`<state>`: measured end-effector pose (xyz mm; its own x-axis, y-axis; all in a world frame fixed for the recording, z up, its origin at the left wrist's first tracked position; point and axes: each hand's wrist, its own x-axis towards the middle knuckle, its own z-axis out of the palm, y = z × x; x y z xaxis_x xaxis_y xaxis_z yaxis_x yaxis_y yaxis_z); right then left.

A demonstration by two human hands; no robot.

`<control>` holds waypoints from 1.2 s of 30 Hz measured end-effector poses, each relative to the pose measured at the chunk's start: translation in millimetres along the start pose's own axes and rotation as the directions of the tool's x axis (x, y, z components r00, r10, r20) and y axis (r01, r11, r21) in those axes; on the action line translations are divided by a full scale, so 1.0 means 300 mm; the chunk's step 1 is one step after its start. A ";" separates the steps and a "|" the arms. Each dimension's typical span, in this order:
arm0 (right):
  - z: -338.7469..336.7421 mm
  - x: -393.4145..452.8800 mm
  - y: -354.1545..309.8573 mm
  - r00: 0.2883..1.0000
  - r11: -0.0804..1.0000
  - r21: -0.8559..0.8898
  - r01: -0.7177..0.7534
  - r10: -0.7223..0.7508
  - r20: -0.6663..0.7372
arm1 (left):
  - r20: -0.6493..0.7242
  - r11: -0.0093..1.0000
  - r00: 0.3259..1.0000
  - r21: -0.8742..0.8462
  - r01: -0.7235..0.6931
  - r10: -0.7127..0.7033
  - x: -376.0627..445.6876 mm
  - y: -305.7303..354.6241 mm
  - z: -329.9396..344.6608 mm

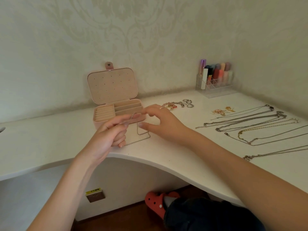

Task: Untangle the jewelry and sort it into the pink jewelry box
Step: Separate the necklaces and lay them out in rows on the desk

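**Where hands can go**

The white desk (50,140) is bare at left and lower middle; the open pink box (116,104) blocks the middle; chains (250,129) crowd the right; a clear organizer (215,85) fills the upper-right corner.

Home dressing corner, damask wallpaper (150,30), white vanity desk (166,155), lipstick organiser (216,80)

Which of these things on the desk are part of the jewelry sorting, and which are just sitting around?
Part of the job: pink jewelry box, open; thin chain held by left hand and right hand; necklaces; rings; earrings.

Just lying about: lipstick organizer; red shoe; wall socket.
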<state>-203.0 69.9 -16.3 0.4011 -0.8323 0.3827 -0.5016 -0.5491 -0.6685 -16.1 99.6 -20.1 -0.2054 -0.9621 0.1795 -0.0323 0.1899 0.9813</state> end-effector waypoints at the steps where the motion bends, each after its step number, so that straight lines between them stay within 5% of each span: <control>1: 0.005 0.002 -0.016 1.000 0.997 0.072 0.013 -0.013 -0.002 | 0.004 1.000 1.000 0.005 0.000 0.000 -0.001 0.001 0.002; 11: -0.032 -0.007 -0.036 0.994 0.838 0.534 -0.108 0.099 0.046 | -0.033 1.000 0.999 -0.029 -0.006 0.005 0.006 -0.015 -0.012; 36: -0.050 -0.011 -0.057 0.983 0.755 0.629 -0.185 0.147 0.113 | 0.015 0.995 0.999 0.087 -0.049 0.048 0.002 -0.013 -0.006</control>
<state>-207.3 80.8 3.4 0.4069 -0.8899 0.2063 0.0293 -0.2130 -0.9766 -14.2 97.9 -23.8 -0.2209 -0.9490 0.2250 -0.1075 0.2530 0.9615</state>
